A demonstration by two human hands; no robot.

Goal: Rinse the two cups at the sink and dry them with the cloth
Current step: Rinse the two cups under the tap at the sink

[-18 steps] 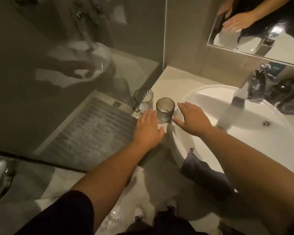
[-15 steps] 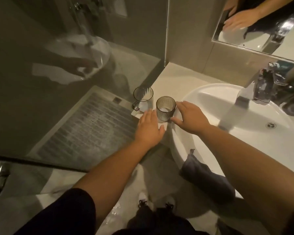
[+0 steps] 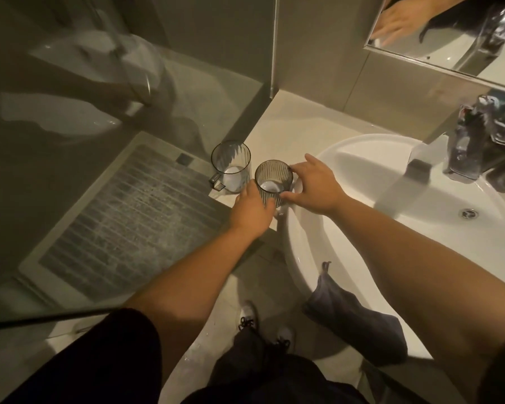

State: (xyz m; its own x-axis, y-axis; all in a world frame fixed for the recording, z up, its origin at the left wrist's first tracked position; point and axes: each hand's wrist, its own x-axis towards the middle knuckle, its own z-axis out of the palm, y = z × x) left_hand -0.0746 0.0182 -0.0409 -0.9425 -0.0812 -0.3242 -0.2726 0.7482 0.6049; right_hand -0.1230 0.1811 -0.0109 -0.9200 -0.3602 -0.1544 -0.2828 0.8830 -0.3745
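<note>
Two clear grey cups stand on the counter corner left of the sink [image 3: 301,252]. The ribbed cup [image 3: 274,177] is nearer the basin; the cup with a handle [image 3: 231,164] stands just left of it. My right hand [image 3: 315,188] curls thumb and fingers around the ribbed cup's right side. My left hand [image 3: 251,211] lies against that cup's near left side, fingers stretched toward the gap between the cups. A grey-blue cloth [image 3: 359,325] hangs over the sink's front rim, below my right forearm.
A chrome tap [image 3: 464,153] stands at the basin's back right, with the drain [image 3: 468,212] below it. A glass shower screen [image 3: 99,141] borders the counter on the left. A mirror [image 3: 449,33] hangs on the wall above.
Both hands have moved forward onto the ribbed cup: the right hand's fingers closed around it, and the left hand slid up against its near side. Neither cup has moved.
</note>
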